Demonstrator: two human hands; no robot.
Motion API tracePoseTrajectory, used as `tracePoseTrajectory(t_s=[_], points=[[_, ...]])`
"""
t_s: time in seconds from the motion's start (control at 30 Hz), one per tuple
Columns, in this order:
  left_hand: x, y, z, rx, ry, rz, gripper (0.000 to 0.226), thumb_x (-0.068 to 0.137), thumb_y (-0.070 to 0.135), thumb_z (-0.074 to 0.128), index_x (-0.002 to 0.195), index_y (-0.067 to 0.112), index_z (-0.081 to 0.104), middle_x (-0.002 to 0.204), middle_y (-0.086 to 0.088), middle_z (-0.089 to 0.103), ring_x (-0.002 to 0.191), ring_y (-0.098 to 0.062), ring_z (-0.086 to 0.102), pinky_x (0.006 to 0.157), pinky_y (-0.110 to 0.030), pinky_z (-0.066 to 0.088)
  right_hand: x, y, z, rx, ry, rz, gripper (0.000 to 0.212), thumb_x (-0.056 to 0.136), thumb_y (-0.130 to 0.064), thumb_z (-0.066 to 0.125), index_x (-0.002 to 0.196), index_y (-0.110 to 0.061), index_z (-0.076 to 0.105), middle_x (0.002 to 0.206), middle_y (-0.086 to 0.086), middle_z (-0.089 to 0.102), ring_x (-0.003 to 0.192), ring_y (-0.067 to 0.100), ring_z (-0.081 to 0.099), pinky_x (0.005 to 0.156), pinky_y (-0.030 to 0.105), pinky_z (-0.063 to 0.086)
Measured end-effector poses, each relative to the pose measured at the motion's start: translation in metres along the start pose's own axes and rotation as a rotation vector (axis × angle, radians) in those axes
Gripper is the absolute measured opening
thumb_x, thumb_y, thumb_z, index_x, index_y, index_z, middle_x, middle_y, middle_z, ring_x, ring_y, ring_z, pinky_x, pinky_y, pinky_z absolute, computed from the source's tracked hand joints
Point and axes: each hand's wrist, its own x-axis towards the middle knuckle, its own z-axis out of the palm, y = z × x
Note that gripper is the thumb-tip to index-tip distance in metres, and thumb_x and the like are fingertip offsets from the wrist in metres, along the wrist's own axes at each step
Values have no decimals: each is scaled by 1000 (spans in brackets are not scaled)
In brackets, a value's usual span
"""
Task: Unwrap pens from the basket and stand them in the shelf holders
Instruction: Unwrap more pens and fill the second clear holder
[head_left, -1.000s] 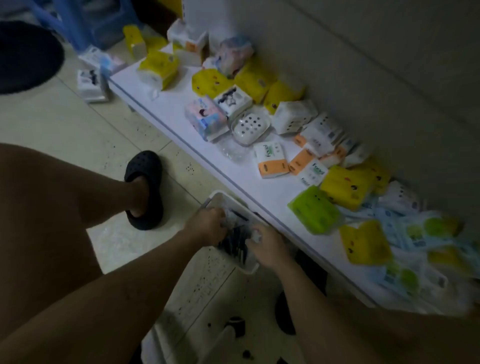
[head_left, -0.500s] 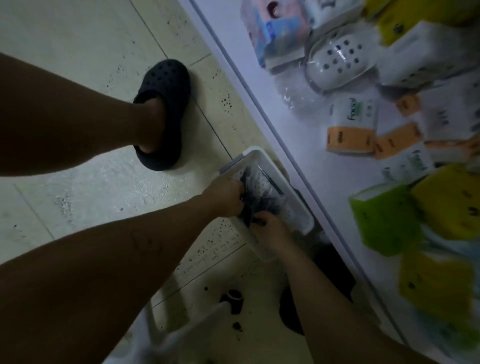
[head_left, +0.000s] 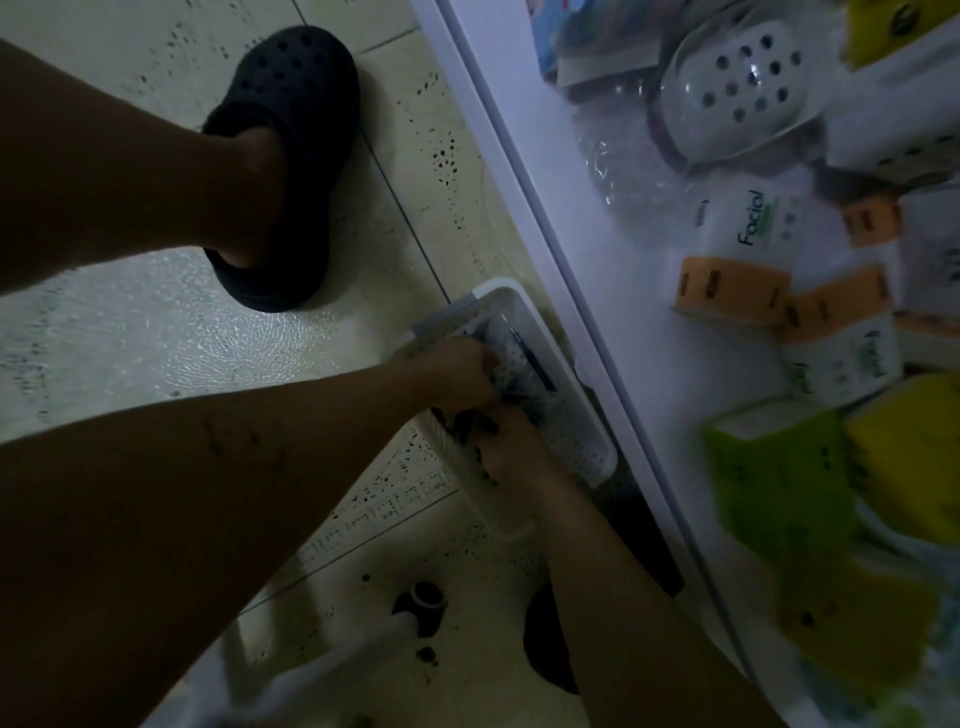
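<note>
The white basket (head_left: 584, 457) sits on the tiled floor (head_left: 156, 338), just beside the edge of the white shelf (head_left: 623, 270). The left hand (head_left: 457, 374) and right hand (head_left: 511, 449) grip a clear-wrapped bundle of dark pens (head_left: 535, 366) inside it. A black clog (head_left: 291, 171) stands nearby. Tissue packs (head_left: 774, 467) lie on the shelf.

White plastic basket (head_left: 576, 441), matt, its floor and walls pierced by a fine grid of holes; inside it, a bundle of dark pens (head_left: 535, 364) sheathed in clear, glossy film. Pale floor tiles (head_left: 156, 338), smooth and speckled, with a glazed sheen. Black moulded clog (head_left: 291, 104), matt and rubbery, perforated across the toe. White bench (head_left: 613, 312), smooth, faintly satin. On the bench: crinkled clear plastic film (head_left: 618, 161); white perforated plastic soap dish (head_left: 743, 88), glossy; green tissue pack (head_left: 774, 467) and white-and-orange tissue pack (head_left: 737, 260), both wrapped in slick printed plastic.
</note>
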Motion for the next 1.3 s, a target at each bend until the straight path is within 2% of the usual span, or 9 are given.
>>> tracePoseTrajectory(t_s=[0.17,0.27,0.43,0.53,0.6,0.8,1.13,1.2,1.3], points=[[-6,-8,5,-81,195,5,26,89,31,61,110,18,68,106,-1,66,99,-21,62,83,-32,52,-3,-1,5,26,38,-14,37,93,-31,36,113,-11,60,105,7,56,73,9,43,57,15,27],[-14,-9,10,-180,356,5,22,82,30,70,96,14,66,94,-5,68,87,-21,65,78,-40,57,-14,-1,6,114,168,-44,23,97,-23,47,96,-13,67,80,-6,59,65,1,48,53,10,32],[-34,3,3,-272,440,139,20,82,21,70,95,19,55,99,0,63,91,-18,62,79,-42,57,-32,-3,2,180,414,-50,14,93,-16,60,92,-14,74,82,-5,69,80,15,65,74,36,56],[-46,13,-1,-252,468,195,20,81,18,68,82,25,49,87,4,59,83,-16,60,74,-44,57,-52,-15,-12,217,479,-59,11,91,-15,63,94,-12,73,83,-5,68,75,8,64,61,19,51],[-58,24,-5,-270,499,241,26,81,19,68,87,31,47,88,6,59,82,-14,60,72,-42,57,-67,-24,-22,240,543,-87,4,89,-12,65,90,-15,64,81,-12,62,72,0,58,52,7,41],[-112,68,-33,-299,503,411,27,90,12,62,112,26,55,95,4,59,79,-8,61,57,-16,52,-119,-54,-44,234,661,-221,38,85,-11,68,114,-27,50,85,-13,62,79,7,62,63,21,48],[-244,150,-62,-213,486,768,17,92,10,59,103,23,58,91,2,60,83,-19,69,70,-36,54,-243,-104,-73,235,957,-388,15,90,-29,66,92,-14,70,87,1,72,80,17,67,76,41,55],[-271,169,-67,-186,485,843,22,89,6,60,102,24,59,89,2,60,79,-19,68,70,-35,54,-271,-109,-78,249,1019,-450,11,89,-23,68,98,-15,68,90,3,70,82,20,68,79,43,54],[-309,196,-71,-151,481,957,23,87,3,63,98,23,61,83,1,61,75,-20,66,69,-32,54,-316,-115,-85,345,1060,-567,55,89,-12,67,135,-35,47,95,1,63,82,24,68,78,47,55]])
